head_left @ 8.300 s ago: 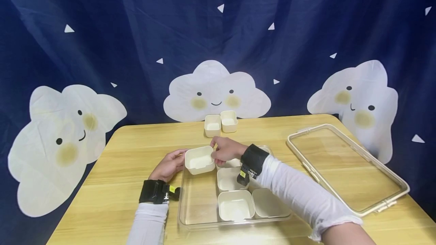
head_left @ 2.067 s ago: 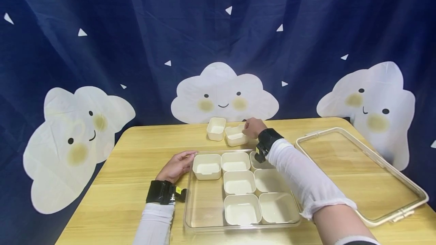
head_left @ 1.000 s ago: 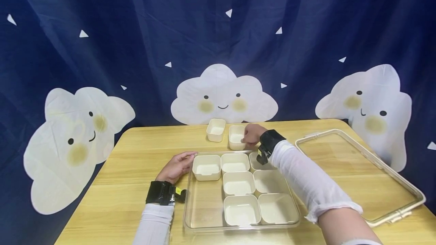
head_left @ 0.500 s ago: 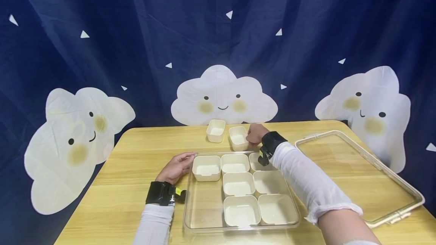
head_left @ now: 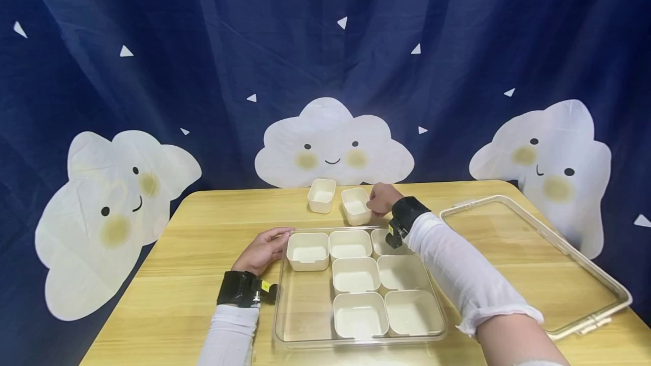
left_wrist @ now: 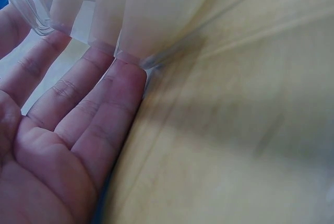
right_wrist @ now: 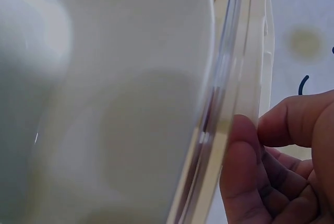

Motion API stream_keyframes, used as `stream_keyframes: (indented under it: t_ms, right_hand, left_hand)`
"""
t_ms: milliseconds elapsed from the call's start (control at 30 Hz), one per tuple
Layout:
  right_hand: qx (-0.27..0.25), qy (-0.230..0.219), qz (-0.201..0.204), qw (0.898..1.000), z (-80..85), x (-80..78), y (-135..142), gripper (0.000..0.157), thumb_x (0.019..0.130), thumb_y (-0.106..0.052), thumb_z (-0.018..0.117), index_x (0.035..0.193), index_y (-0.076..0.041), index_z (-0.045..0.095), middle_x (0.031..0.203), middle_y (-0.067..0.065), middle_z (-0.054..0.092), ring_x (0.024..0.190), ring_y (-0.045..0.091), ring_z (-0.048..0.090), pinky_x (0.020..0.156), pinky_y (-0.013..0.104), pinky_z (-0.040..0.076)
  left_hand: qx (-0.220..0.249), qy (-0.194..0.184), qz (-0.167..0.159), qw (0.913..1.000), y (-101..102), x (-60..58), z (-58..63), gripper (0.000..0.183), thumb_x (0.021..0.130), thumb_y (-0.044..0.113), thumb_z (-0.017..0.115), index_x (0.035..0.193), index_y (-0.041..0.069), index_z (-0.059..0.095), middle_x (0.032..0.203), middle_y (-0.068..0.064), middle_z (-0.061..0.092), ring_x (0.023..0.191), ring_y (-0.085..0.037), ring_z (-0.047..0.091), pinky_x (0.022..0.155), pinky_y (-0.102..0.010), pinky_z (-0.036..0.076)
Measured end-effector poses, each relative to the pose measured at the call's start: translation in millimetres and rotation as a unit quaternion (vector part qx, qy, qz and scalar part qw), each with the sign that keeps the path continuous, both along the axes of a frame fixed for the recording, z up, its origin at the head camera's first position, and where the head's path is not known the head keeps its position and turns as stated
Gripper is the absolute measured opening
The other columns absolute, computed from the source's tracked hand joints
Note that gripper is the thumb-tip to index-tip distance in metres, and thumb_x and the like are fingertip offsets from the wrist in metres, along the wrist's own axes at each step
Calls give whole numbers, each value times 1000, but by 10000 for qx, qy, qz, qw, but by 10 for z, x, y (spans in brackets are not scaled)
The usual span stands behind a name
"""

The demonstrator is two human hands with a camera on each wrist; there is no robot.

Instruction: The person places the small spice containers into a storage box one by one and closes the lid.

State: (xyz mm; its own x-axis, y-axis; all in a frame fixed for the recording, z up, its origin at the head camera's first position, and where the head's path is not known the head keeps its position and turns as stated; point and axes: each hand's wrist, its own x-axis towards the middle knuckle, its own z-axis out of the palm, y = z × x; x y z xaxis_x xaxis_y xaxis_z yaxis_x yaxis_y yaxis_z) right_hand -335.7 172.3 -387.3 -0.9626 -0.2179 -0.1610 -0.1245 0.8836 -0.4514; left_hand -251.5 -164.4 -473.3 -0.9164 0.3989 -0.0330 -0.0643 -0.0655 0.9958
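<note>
My right hand (head_left: 385, 199) pinches the right side of a small cream plastic storage bin (head_left: 356, 206) behind the tray. In the right wrist view, thumb and fingers (right_wrist: 287, 122) meet at that bin's wall. My left hand (head_left: 261, 251) touches the far left corner of a clear rectangular tray (head_left: 305, 321) with extended fingers, palm showing in the left wrist view. Inside the tray sit several cream bins, one (head_left: 308, 252) in the far left corner, the others in the middle and right columns. My right wrist partly hides the far right bin (head_left: 385, 243).
Another small cream bin (head_left: 321, 195) stands near the table's back edge, left of the pinched one. A clear lid with a cream frame (head_left: 559, 242) lies on the wooden table (head_left: 152, 275) at the right. A dark blue curtain (head_left: 285, 33) hangs behind.
The bin that both hands held at the left now sits in the tray's far left corner. My right hand has taken a rear bin, turned it and brought it nearer; lately it barely moves.
</note>
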Motion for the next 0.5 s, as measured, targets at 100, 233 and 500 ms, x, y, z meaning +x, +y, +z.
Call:
stream_keyframes:
  t_ms: [100, 233, 500]
  right_hand:
    - [27, 89, 39, 9999, -1, 2, -1, 18, 82, -8, 54, 67, -6, 64, 53, -2, 63, 49, 10, 61, 57, 21, 47]
    - [-31, 195, 37, 9998, 26, 22, -5, 18, 81, -8, 54, 66, -6, 62, 53, -1, 63, 49, 11, 60, 56, 21, 45]
    - [-153, 248, -40, 9996, 59, 60, -30, 10, 83, -7, 54, 77, -4, 61, 56, -1, 64, 53, 13, 60, 57, 22, 45]
  left_hand:
    - [-38, -8, 36, 10000, -2, -2, -3, 46, 103, 13, 47, 140, -12, 37, 146, -29, 35, 117, -18, 55, 96, -35, 48]
    - [-84, -1, 65, 9999, -2, 1, 11, 46, 103, 13, 48, 140, -12, 37, 146, -28, 36, 124, -27, 50, 98, -37, 46]
    - [-100, -90, 125, 9998, 16, 15, 38, 46, 103, 12, 48, 141, -12, 37, 145, -28, 38, 124, -30, 51, 97, -38, 47]
